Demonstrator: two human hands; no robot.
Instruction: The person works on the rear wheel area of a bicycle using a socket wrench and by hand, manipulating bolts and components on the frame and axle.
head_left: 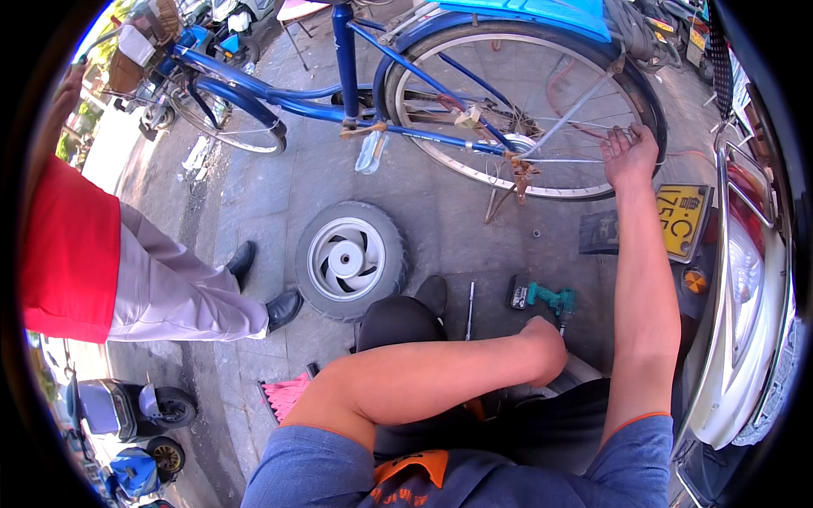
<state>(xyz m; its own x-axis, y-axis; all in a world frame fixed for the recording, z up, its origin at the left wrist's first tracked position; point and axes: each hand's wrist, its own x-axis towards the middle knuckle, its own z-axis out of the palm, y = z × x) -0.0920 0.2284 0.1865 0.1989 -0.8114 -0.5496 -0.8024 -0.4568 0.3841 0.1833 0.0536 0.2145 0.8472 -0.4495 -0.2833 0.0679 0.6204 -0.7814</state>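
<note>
My right hand (628, 157) reaches up to the right part of a blue bicycle's rear wheel (455, 183), fingers curled at the rim and spokes; what they hold is too small to make out. A thin red hose (569, 74) runs near there. My left hand (543, 347) is low at the centre, its fingers mostly hidden, just below a teal cordless tool (549, 296). A metal rod (470, 311) lies left of the tool. A scooter wheel with grey tyre (380, 264) lies on the paving further left.
A person in red (68, 254) stands at the left. A scooter rear (741, 296) with yellow plate (683, 222) flanks me on the right. Pink gloves (285, 395) lie at lower left. Parked scooters (127, 406) and the bicycle's front wheel (246, 146) are farther out.
</note>
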